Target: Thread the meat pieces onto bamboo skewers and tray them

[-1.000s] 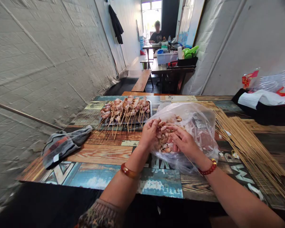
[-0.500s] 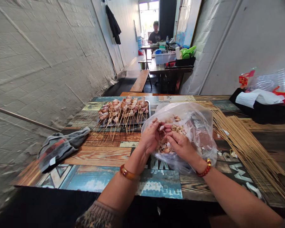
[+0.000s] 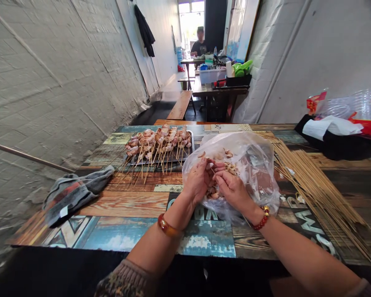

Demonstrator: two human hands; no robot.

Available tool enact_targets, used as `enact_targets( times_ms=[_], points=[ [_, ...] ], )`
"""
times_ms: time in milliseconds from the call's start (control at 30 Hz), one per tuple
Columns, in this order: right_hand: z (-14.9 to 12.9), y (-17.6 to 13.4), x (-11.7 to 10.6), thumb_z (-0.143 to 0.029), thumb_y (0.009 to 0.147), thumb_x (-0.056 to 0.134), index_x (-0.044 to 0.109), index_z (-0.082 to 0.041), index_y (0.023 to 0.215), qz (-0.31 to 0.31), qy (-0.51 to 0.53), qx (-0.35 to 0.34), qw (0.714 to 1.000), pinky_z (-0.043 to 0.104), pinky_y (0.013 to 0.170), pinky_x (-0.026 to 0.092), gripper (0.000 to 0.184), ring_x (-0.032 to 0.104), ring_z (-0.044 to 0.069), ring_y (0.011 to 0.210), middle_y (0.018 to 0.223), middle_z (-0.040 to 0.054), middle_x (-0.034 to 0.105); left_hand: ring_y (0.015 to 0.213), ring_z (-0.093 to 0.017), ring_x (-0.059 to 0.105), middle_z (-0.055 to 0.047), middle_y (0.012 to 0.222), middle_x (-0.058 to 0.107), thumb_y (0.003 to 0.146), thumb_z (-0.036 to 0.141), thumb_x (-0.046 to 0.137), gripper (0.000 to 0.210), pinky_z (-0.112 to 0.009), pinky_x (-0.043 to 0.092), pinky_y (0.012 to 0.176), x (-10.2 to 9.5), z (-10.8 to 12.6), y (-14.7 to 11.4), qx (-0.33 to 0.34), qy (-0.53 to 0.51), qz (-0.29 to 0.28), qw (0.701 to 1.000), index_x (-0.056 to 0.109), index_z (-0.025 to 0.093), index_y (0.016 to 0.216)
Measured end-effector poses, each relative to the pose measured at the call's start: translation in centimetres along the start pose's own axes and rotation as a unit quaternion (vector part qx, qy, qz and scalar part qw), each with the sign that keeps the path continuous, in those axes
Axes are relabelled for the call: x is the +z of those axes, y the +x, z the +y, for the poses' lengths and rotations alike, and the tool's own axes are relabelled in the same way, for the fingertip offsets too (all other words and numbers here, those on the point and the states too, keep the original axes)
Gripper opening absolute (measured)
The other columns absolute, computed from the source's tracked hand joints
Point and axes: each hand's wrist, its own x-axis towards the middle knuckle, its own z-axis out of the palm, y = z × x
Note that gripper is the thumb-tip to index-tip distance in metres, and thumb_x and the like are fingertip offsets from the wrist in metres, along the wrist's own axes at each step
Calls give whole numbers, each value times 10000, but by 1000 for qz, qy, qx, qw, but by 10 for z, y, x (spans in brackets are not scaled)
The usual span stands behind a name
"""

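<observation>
The left hand (image 3: 199, 181) was curled around a small pale clove (image 3: 210, 165); the right hand (image 3: 234, 189) pinched a thin skewer (image 3: 246, 221), its end showing beneath the wrist. Both were at a clear plastic bag (image 3: 261, 144) of loose cloves (image 3: 231, 168) on the worktop (image 3: 130, 203). Left of it, loaded skewers (image 3: 170, 138) lay on a metal tray (image 3: 192, 142); right, bare sticks (image 3: 321, 185) were spread.

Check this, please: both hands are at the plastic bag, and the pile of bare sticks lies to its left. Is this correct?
Not quite: in the head view, the pile of bare sticks lies to the right of the plastic bag. The left hand and right hand are at it.
</observation>
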Motion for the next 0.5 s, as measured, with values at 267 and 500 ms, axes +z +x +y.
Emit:
enact_targets(
  times_ms=[267, 500],
  points=[
    [2, 1, 2, -247, 949, 398, 571, -203, 859, 21, -9, -4, 1000, 300, 691, 477, 199, 621, 184, 733, 750, 46, 665, 1028, -227, 654, -99, 945, 728, 768, 425, 698, 276, -332, 505, 897, 3, -12, -3, 14, 44, -33, 998, 645, 166, 846],
    [0, 2, 3, -234, 953, 400, 582, -201, 865, 34, -5, -31, 999, 315, 784, 486, 205, 622, 194, 851, 826, 63, 674, 1018, -235, 660, -81, 906, 731, 809, 392, 646, 217, -356, 509, 898, 2, -14, -1, 19, 21, -37, 999, 631, 189, 884]
  ],
)
